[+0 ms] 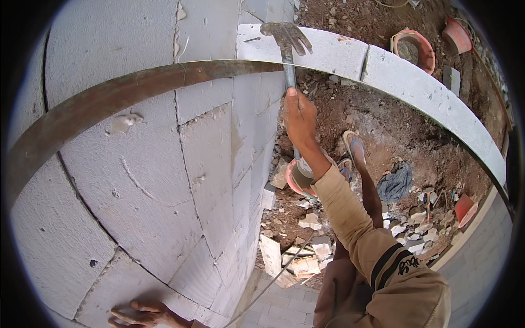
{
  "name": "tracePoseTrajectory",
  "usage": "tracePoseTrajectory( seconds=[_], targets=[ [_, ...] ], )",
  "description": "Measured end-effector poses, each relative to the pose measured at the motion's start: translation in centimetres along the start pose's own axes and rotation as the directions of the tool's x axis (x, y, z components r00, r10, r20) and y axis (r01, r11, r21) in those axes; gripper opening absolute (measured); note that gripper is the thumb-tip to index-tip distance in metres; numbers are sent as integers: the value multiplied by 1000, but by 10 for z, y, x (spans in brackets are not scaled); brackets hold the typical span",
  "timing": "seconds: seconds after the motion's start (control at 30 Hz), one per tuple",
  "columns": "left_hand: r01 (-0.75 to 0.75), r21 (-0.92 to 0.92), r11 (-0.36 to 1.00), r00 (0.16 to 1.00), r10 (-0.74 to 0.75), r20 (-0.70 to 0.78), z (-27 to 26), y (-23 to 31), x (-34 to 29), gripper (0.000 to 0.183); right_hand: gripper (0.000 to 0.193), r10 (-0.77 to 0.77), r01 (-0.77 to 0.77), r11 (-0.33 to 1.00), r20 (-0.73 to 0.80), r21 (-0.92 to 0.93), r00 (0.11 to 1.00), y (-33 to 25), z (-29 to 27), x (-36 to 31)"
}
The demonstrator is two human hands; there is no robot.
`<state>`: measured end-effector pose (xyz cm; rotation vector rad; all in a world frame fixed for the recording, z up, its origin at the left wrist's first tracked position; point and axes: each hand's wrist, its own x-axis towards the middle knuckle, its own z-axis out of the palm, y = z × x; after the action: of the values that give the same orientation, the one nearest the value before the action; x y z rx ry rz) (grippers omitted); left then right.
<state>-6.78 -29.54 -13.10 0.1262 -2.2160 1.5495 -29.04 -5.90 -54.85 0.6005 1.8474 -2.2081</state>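
Observation:
My right hand (301,117) grips the handle of a claw hammer (284,36), its metal head raised over the white block course, claw pointing right. Close to the head, a small nail (252,39) shows against a white block (328,53). A brown wooden board (126,87) runs along the block wall and ends near the hammer's shaft, and a thin string follows its upper edge. At lower left, my left hand (143,315) lies against the grey block wall (131,240) with its fingers apart, holding nothing.
Below lies rubble-strewn soil with a bucket (302,177) by the wall, broken block pieces (310,221) and a dark crumpled sheet (396,181). Two reddish buckets (429,59) (457,36) stand beyond the block course. A thin rod (268,284) slants near my legs.

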Motion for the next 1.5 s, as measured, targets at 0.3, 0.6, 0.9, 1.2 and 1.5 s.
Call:
tracePoseTrajectory(
  seconds=[0.3,0.6,0.9,1.2,1.5],
  targets=[
    [33,-42,999,996,-36,-86,7,0,2,67,59,51,-51,999,11,-3,999,17,22,1],
    [33,-45,998,992,-38,-121,9,3,3,68,54,-121,157,938,-133,309,984,16,21,-16],
    [9,-47,999,990,-15,-142,11,2,5,65,60,-57,94,914,-104,396,993,16,13,-10],
    [6,-26,1000,992,-10,-127,11,3,4,64,64,-8,14,980,-31,200,999,20,5,-4],
    [4,-11,1000,991,-5,-131,11,2,5,64,59,-15,17,990,13,-140,1000,25,3,9]
  ],
)
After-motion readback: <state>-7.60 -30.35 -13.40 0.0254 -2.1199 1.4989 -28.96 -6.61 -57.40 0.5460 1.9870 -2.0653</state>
